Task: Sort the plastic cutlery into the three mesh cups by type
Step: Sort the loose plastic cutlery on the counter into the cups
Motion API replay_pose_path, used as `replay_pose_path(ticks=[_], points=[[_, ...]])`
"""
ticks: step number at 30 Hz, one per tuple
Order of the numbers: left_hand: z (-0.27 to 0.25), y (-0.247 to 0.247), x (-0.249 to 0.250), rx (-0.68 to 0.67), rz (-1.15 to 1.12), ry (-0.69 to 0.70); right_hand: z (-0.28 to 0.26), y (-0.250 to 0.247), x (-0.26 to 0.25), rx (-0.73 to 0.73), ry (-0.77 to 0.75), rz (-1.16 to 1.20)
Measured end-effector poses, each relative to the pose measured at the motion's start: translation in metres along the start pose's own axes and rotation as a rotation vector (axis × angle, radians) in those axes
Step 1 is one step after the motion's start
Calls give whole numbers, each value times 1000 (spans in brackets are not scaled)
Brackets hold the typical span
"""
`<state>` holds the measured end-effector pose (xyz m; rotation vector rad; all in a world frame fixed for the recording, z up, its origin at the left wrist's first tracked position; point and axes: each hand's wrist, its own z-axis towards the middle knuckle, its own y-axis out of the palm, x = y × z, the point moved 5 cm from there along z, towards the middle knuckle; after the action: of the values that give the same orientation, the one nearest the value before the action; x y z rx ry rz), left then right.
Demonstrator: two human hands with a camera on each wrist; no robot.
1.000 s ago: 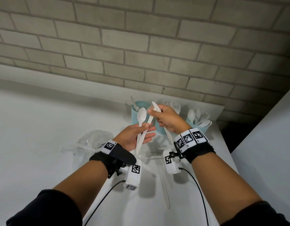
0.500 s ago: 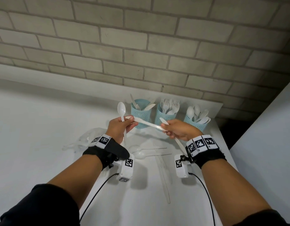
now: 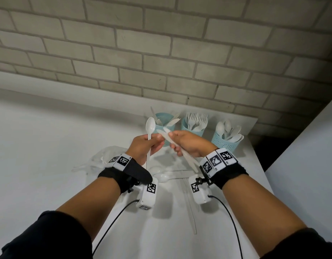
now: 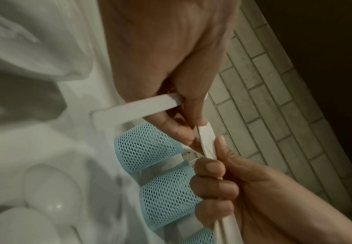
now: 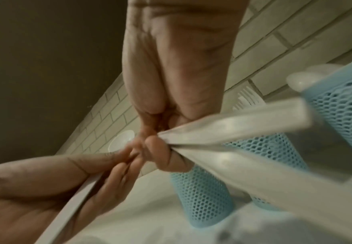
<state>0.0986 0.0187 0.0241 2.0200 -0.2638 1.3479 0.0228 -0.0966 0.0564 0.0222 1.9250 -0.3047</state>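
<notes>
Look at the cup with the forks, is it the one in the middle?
Yes, the fork cup stands between the knife cup and the spoon cup in the head view.

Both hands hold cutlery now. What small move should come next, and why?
Probably the right hand should carry its knives to the left cup, which already holds knives. The left hand holds a spoon, which belongs in the far right cup.

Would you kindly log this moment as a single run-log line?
left hand: holds spoon upright | right hand: holds knives | knife cup, fork cup, spoon cup: part-filled
</notes>
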Motion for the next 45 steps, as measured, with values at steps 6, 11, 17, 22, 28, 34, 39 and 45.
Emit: replay_pose_path(ticks=[6,11,17,22,28,34,39,45], points=[[3,2,8,17,50,-75,19,-35,-48,257,-228,247],[6,8,0,-5,-22,-150,31,-51,-95,506,-514,399],[8,6,-1,-27,-46,-152,68,-43,-86,569,-560,313],[12,0,-3,-27,-82,-178,93,-37,-59,529,-383,189],[17,-2,-7,-59,-91,-171,91,-37,-60,605,-396,-92],[16,7,-7,-126,-95,-193,70,-33,-74,570,-526,-146],[5,35,2,-232,7,-157,35,-29,-74,322,-489,-406],[-8,74,-11,-321,192,-162,-6,-64,-43,279,-252,-549]])
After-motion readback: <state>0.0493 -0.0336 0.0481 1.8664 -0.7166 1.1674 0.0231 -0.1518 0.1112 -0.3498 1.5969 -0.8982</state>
